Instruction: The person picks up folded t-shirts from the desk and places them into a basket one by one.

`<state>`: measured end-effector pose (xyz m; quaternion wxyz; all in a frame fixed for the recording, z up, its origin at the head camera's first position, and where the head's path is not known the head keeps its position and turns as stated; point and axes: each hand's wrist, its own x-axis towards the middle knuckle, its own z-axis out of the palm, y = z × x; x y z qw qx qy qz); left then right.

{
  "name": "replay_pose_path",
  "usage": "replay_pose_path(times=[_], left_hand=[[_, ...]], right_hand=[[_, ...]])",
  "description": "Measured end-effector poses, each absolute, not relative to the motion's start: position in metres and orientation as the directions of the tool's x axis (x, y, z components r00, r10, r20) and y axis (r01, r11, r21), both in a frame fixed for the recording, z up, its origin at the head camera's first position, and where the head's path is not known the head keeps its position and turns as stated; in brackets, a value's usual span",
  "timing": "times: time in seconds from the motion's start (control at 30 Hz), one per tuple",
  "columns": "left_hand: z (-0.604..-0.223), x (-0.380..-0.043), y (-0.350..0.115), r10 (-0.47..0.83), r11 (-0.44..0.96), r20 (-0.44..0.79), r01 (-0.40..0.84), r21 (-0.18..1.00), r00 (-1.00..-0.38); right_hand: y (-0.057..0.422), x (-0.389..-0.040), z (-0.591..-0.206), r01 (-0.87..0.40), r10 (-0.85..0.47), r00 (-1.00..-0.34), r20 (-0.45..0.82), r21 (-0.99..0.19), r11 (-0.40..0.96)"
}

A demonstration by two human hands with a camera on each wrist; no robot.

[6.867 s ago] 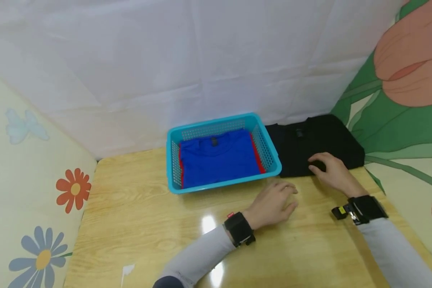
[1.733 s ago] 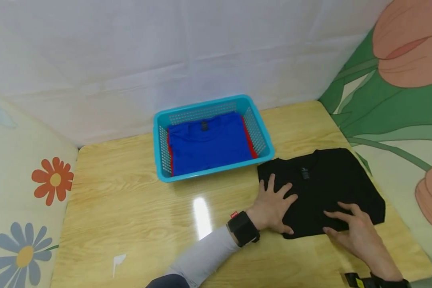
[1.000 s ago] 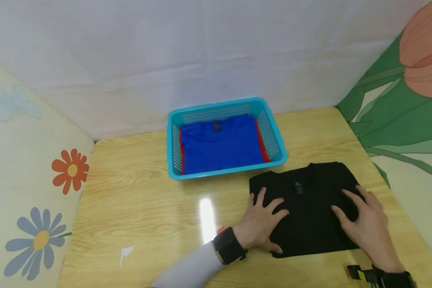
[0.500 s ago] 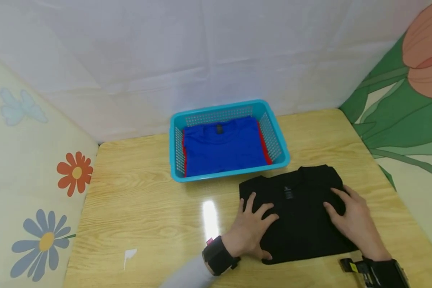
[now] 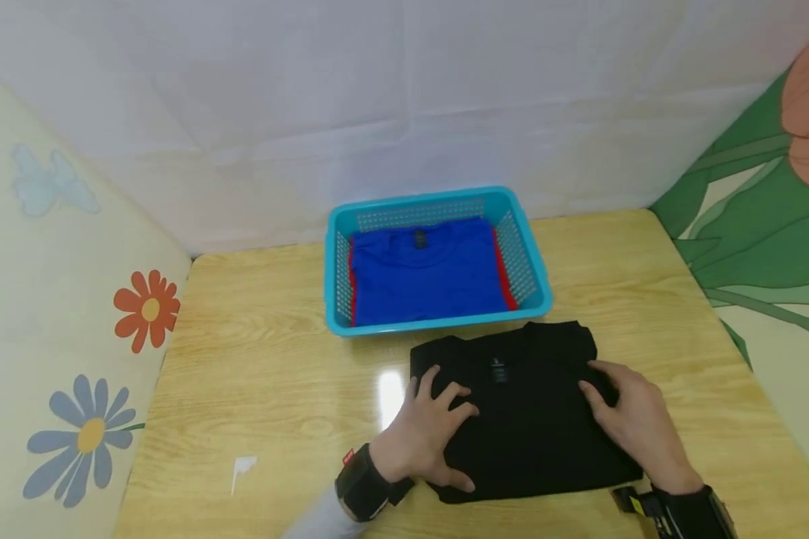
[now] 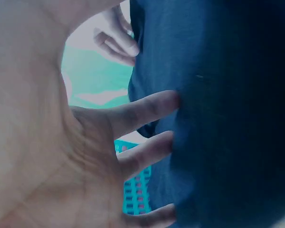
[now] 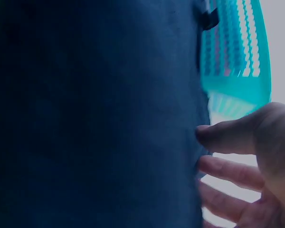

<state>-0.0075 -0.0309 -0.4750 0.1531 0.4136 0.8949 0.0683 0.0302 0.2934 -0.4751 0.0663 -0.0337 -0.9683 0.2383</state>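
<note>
A folded black T-shirt (image 5: 519, 434) with a neck label lies flat on the wooden table, just in front of the blue basket. My left hand (image 5: 421, 434) rests spread over its left side; in the left wrist view the fingertips (image 6: 164, 102) press on the dark cloth. At the shirt's right edge is my right hand (image 5: 637, 419), its thumb and index finger apart and touching the cloth. The right wrist view shows the right fingers (image 7: 232, 171), fairly straight, against the shirt's edge.
The blue perforated basket (image 5: 438, 327) stands near the white back sheet (image 5: 276, 97). In it lies a folded blue T-shirt (image 5: 431, 277) above red cloth (image 5: 505, 277). Painted walls flank the wooden table (image 5: 263, 374). A small white mark (image 5: 243, 466) is at its front left.
The black T-shirt first lay right of the basket at the back, then came forward. Over the last second both hands have slid it left, to in front of the basket.
</note>
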Motion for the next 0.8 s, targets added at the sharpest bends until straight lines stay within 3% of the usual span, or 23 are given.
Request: replay_pose_path(times=[0.33, 0.57, 0.7, 0.8], left_hand=[[-0.477, -0.016, -0.068, 0.686, 0.699, -0.102, 0.613, 0.368, -0.721], [-0.481, -0.017, -0.086, 0.619, 0.730, -0.014, 0.568, 0.380, -0.786], [-0.479, -0.013, -0.097, 0.556, 0.759, -0.034, 0.492, 0.426, -0.830], [-0.478, -0.009, -0.104, 0.423, 0.809, -0.046, 0.354, 0.469, -0.905]], right_hand=[[0.263, 0.024, -0.473, -0.030, 0.012, -0.997, 0.080, -0.509, 0.861], [0.247, 0.020, -0.475, -0.059, -0.032, -0.998, 0.062, -0.511, 0.857], [0.235, 0.019, -0.474, -0.018, -0.006, -1.000, 0.024, -0.553, 0.833], [0.227, 0.019, -0.471, 0.079, 0.037, -0.996, -0.079, -0.643, 0.762]])
